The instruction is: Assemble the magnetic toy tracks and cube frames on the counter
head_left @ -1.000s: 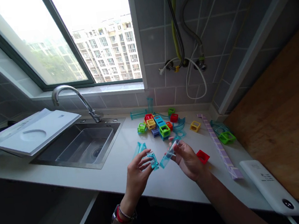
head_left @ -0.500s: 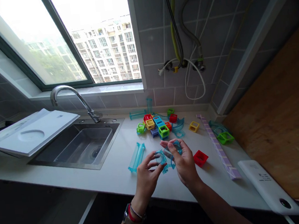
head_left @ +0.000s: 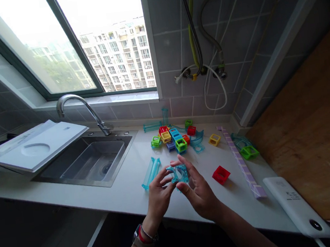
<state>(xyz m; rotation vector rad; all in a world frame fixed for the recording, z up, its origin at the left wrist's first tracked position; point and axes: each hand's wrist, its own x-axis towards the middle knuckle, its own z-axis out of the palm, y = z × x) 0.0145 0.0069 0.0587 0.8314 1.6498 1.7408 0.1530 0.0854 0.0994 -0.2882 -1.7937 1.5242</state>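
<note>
Between my two hands, above the front of the counter, is a clear blue plastic track piece with round openings. My left hand pinches its left side between thumb and fingers. The fingers and thumb of my right hand close round its right side. Left of my hands lies a long clear blue track. A red cube block rests to the right. Behind my hands is a cluster of coloured cube blocks, among them a green block and a yellow block.
A sink with a tap is at the left, partly under a white box. A lilac strip and a white device lie at the right, before a wooden board. Another yellow block stands alone.
My right hand has moved left and turned, bringing its clear blue part against the one in my left hand. They now look like one piece. The blocks on the counter stay put.
</note>
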